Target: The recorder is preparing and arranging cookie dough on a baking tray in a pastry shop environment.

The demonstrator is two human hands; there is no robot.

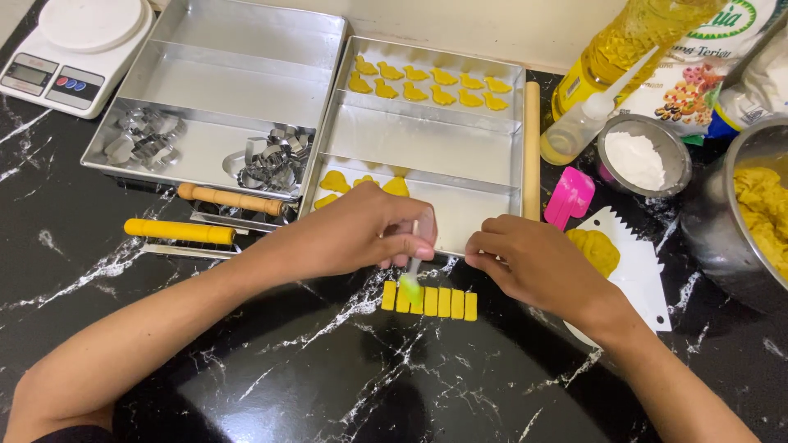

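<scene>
Dough strip [429,301], just before the baking tray [427,148], meets the brush [410,283] pinched by left hand [361,234]; right hand [529,262] curled, empty.

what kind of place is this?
Most likely a home kitchen set up for baking, on a black marbled countertop. Silver metal baking trays hold yellow shaped dough pieces, with a white digital kitchen scale and a steel bowl of white flour nearby.

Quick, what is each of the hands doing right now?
Left hand: closed on a small green-tipped tool, its tip on the row of yellow dough strips.
Right hand: fingers curled, holding nothing visible, beside the strips.
</scene>
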